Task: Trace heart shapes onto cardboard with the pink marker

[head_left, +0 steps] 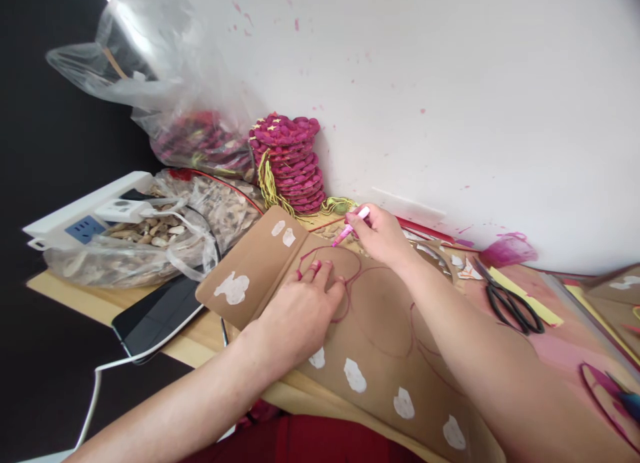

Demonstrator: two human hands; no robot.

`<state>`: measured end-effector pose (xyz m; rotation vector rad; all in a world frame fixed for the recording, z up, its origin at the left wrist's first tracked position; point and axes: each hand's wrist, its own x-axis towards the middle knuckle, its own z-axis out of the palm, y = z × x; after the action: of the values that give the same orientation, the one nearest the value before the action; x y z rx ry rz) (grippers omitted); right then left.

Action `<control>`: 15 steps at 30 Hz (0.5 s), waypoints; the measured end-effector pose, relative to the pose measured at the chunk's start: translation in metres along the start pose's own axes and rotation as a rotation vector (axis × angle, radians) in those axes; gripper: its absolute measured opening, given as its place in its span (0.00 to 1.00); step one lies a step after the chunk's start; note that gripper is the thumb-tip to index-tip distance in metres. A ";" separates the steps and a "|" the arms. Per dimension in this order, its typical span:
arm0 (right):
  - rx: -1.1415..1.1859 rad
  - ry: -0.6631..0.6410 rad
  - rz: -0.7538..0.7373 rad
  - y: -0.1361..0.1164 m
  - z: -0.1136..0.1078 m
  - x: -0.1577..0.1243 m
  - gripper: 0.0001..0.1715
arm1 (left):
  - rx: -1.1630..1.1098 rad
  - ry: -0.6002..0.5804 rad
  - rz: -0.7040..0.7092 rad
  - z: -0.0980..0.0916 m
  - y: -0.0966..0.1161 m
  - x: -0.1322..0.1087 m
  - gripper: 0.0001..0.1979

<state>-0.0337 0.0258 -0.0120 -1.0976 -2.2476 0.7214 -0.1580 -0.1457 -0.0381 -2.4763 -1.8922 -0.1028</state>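
Observation:
A brown sheet of cardboard (383,303) with a folded flap and torn white paper patches lies across the table in front of me. Several large circles are drawn on it in a purplish-red line. My left hand (305,299) rests flat on the cardboard inside the leftmost circle, its fingers spread. In my right hand (377,233) is a white and pink marker (350,227), its tip down at the upper edge of that same circle.
Black scissors (510,306) and a yellow strip (527,296) lie to the right. A stack of magenta braided rings (290,163) stands at the back. On the left are a power strip (95,213), a phone (155,319) with its white cable, and clear bags (195,129). A white wall (450,116) rises behind.

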 end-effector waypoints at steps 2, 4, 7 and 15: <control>-0.017 0.013 -0.009 0.003 -0.003 -0.003 0.15 | 0.002 0.006 -0.002 0.001 0.000 -0.001 0.26; -0.027 0.030 -0.018 0.006 -0.005 -0.005 0.15 | -0.001 -0.011 -0.010 -0.001 0.000 -0.001 0.27; -0.024 0.048 -0.025 0.010 -0.008 -0.009 0.15 | -0.010 -0.044 -0.016 -0.004 0.000 0.000 0.27; -0.055 0.075 -0.046 0.007 -0.016 -0.024 0.12 | -0.007 -0.057 -0.011 -0.008 0.000 0.002 0.28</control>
<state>-0.0063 0.0136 -0.0103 -1.0778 -2.2335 0.5928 -0.1578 -0.1439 -0.0298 -2.5002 -1.9299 -0.0396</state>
